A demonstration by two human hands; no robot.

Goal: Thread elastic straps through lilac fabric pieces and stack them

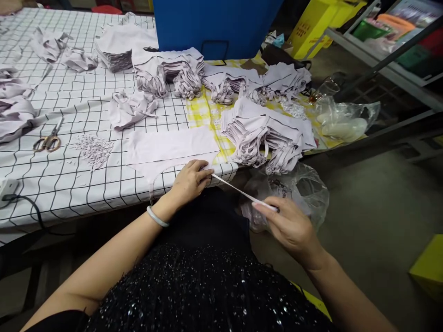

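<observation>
A pale lilac fabric piece [171, 145] lies flat on the table in front of me, with thin straps at its near corners. My left hand [192, 180] presses at its right near corner, fingers bent and together on the cloth. From there a narrow fabric strap [235, 187] runs taut, down and to the right, past the table edge. My right hand [289, 226] pinches the strap's far end between thumb and fingers. A small dark tip shows by those fingers; I cannot tell what it is.
Stacks of strapped fabric pieces [273, 129] sit right of the work. Scissors [50, 140] and a heap of small scraps [93, 150] lie left. Behind stands a blue box [214, 27]. A clear plastic bag [311, 189] hangs below the table edge. A power strip [8, 189] is at far left.
</observation>
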